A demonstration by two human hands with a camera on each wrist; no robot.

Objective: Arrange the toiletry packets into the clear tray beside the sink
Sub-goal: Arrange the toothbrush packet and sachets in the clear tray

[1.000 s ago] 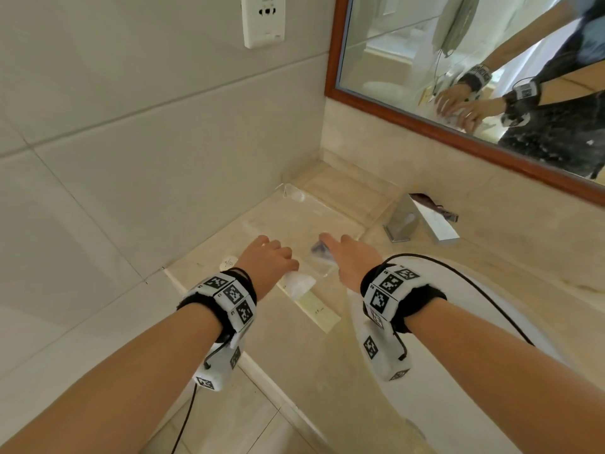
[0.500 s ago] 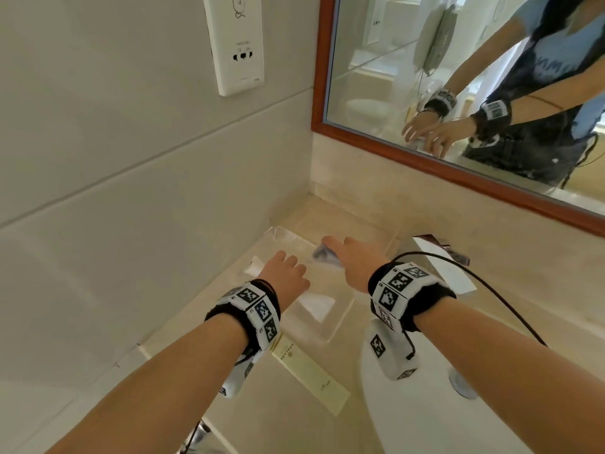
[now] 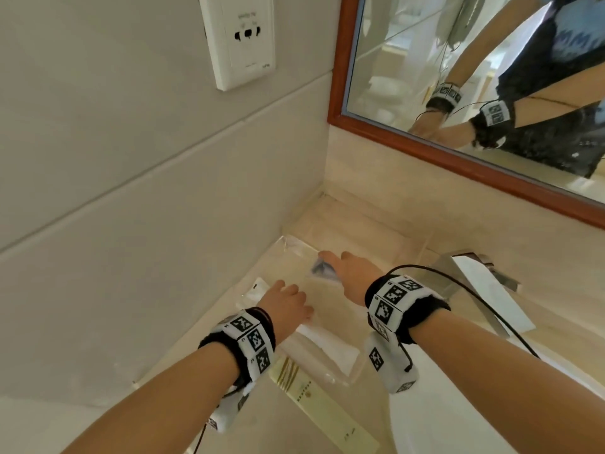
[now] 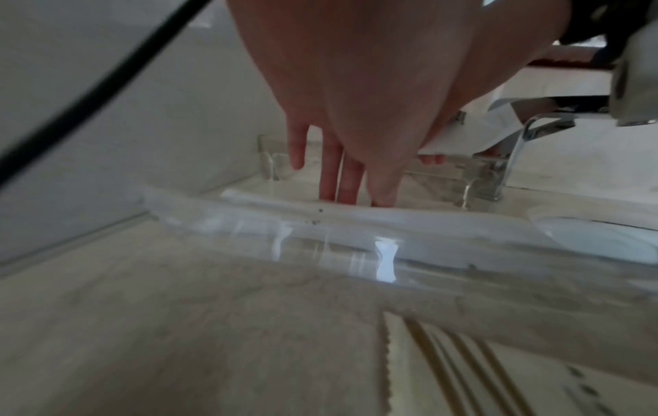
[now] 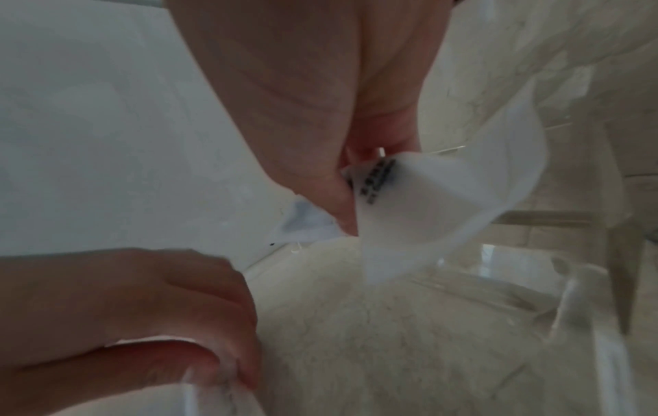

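Toiletry packets are what you're sorting, and you have them in three spots right now: a white packet [image 3: 322,347] lying inside the clear tray [image 3: 355,375] along its near wall, a small translucent packet [image 3: 322,271] pinched in your right hand, and a long cream packet [image 3: 314,398] lying on the counter [image 3: 183,365] at about 6 o'clock of the tray, just outside it. Starting at the left: your left hand [image 3: 288,306] reaches over the tray's 9 o'clock side, its fingers [image 4: 338,174] straight and spread a little, tips down on the white packet's far edge, pressing rather than gripping. Half a second ago that hand sat nearer the tray's middle, so you look to be nudging the white packet flat against the wall. Moving right: your right hand [image 3: 352,276] has carried its packet deeper, now over the tray's 12 o'clock end, where a second ago it was at the near rim. The right wrist view shows thumb and fingers closed on the packet's printed end, the rest curling down free toward the tray floor. I'd judge that one is about to be laid down; the cream packet is left to fetch. Farther right at 3 o'clock stand the chrome faucet [image 3: 471,276] and the white sink [image 3: 458,404], with the mirror [image 3: 425,60] above.
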